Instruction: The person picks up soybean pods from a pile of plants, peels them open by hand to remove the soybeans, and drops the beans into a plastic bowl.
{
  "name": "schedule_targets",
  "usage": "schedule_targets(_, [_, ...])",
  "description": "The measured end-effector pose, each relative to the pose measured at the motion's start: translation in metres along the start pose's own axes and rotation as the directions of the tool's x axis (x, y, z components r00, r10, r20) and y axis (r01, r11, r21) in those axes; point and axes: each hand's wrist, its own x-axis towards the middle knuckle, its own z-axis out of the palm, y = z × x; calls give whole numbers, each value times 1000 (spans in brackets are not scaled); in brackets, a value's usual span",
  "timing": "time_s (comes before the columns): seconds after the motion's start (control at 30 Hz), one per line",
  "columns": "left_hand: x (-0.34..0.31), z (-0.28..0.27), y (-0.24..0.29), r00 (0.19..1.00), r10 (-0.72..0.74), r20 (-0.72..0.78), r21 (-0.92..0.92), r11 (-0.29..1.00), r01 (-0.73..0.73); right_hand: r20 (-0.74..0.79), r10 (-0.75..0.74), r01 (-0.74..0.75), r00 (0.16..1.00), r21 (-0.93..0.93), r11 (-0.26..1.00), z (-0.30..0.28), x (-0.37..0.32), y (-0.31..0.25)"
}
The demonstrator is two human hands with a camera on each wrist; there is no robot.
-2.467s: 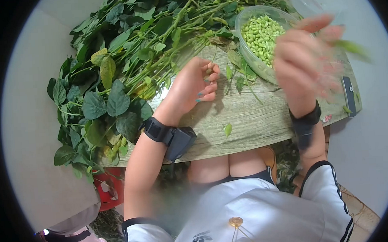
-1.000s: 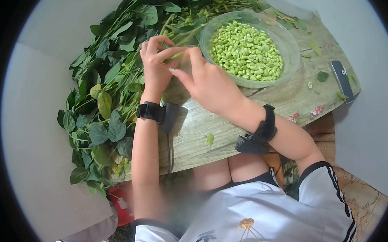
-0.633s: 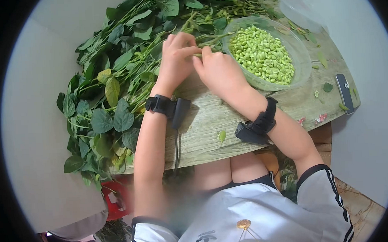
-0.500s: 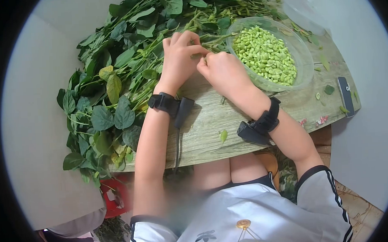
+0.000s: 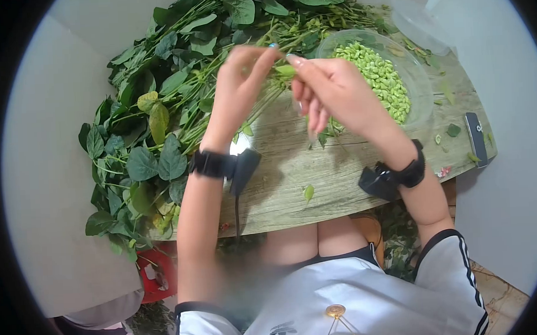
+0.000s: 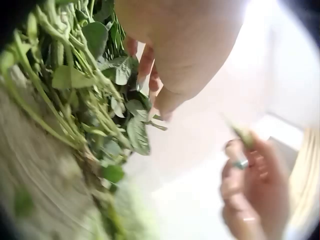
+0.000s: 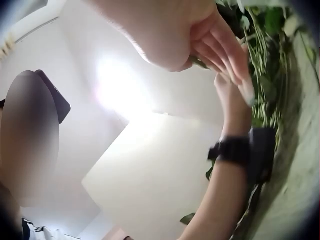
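My right hand (image 5: pixel 340 92) pinches a green soybean pod (image 5: pixel 285 70) between thumb and forefinger, left of the bowl; the remaining fingers hang loosely. In the left wrist view that pod (image 6: pixel 243 137) points up and away from the fingertips. Blurred by motion, my left hand (image 5: pixel 240 79) is raised beside the pile of soybean stalks (image 5: pixel 187 99), with loosely bent fingers. No pod shows in it in the left wrist view. Shelled green beans (image 5: pixel 375 73) partly fill a clear plastic bowl (image 5: pixel 423 104), partly hidden behind my right hand.
A phone (image 5: pixel 477 139) lies by the table's right edge, with leaf and pod scraps around it. One loose pod (image 5: pixel 308 192) lies near the front edge of the wooden table (image 5: pixel 276 197). A clear container (image 5: pixel 418 23) stands behind the bowl.
At first my right hand was over the bowl with a pod; then both hands met left of it. Now they have drawn apart, the right hand turned and shifted right.
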Motion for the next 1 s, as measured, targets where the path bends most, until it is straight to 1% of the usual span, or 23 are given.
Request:
schedule_targets(0.03, [-10, -2, 8, 985, -124, 118, -208, 967, 146, 64, 42, -47, 997, 91, 995, -5, -1, -1])
schedule_targets(0.1, [-29, 8, 15, 939, -154, 309, -392, 879, 273, 91, 47, -57, 995, 109, 992, -8, -1, 6])
schedule_targets(0.17, [-44, 15, 25, 909, -194, 368, -504, 780, 371, 106, 8, -18, 994, 90, 996, -8, -1, 17])
schedule_targets(0.2, [-45, 20, 20, 910, -162, 382, -557, 745, 367, 105, 45, -52, 993, 65, 997, -11, -5, 14])
schedule_targets(0.23, [-48, 25, 18, 909, -167, 383, -559, 741, 371, 107, 51, -58, 993, 65, 996, -7, -7, 19])
schedule_targets(0.27, [-53, 29, 19, 917, -182, 354, -628, 681, 377, -67, -161, 157, 985, -57, 986, 0, -7, 25])
schedule_targets(0.3, [-56, 31, 21, 925, -195, 327, -690, 620, 375, -211, -385, 342, 899, -212, 915, 4, -8, 29])
schedule_targets(0.33, [-61, 31, 20, 925, -175, 336, -738, 562, 374, -180, -402, 362, 898, -219, 906, 2, -11, 27])
schedule_targets(0.37, [-63, 33, 23, 924, -177, 340, -734, 564, 379, -184, -400, 361, 898, -215, 907, 2, -11, 28])
schedule_targets(0.43, [-67, 36, 31, 925, -116, 363, -808, 454, 374, -137, -589, 527, 796, -323, 787, 2, -11, 31])
schedule_targets(0.47, [-71, 37, 26, 923, -103, 371, -787, 493, 371, -90, -613, 547, 785, -365, 754, 0, -14, 32])
schedule_targets(0.5, [-72, 38, 26, 920, -103, 378, -786, 490, 378, -96, -609, 541, 787, -366, 757, 0, -15, 33])
schedule_targets(0.57, [-72, 40, 27, 893, -169, 417, -658, 621, 425, -153, -627, 577, 764, -272, 770, 1, -16, 35])
schedule_targets(0.6, [-72, 38, 25, 892, -171, 419, -658, 620, 428, -155, -624, 574, 766, -272, 772, 0, -17, 35])
schedule_targets(0.67, [-69, 33, 18, 939, -169, 298, -505, 807, 306, -208, -515, 469, 832, -232, 852, -3, -17, 35])
schedule_targets(0.7, [-69, 31, 15, 939, -170, 298, -505, 807, 307, -231, -456, 414, 859, -209, 886, -4, -17, 35])
schedule_targets(0.73, [-68, 29, 13, 952, -166, 259, -517, 809, 281, -119, -608, 483, 785, -498, 721, -7, -16, 35])
schedule_targets(0.77, [-67, 28, 11, 962, -160, 219, -526, 811, 255, -120, -608, 483, 785, -497, 721, -7, -15, 36])
schedule_targets(0.83, [-67, 28, 14, 960, -151, 235, -522, 814, 256, 55, -701, 594, 711, -579, 558, -5, -14, 38])
schedule_targets(0.9, [-68, 30, 17, 935, -181, 304, -550, 768, 327, 82, -686, 592, 723, -585, 554, -3, -15, 40])
schedule_targets(0.93, [-68, 30, 20, 935, -183, 305, -549, 768, 330, 114, -673, 594, 731, -592, 545, -2, -15, 40])
schedule_targets(0.97, [-68, 30, 23, 918, -219, 330, -583, 718, 381, 115, -673, 595, 731, -590, 546, 0, -15, 39])
schedule_targets(1.0, [-68, 30, 25, 900, -253, 355, -614, 662, 429, 54, -647, 573, 760, -525, 629, 1, -15, 38])
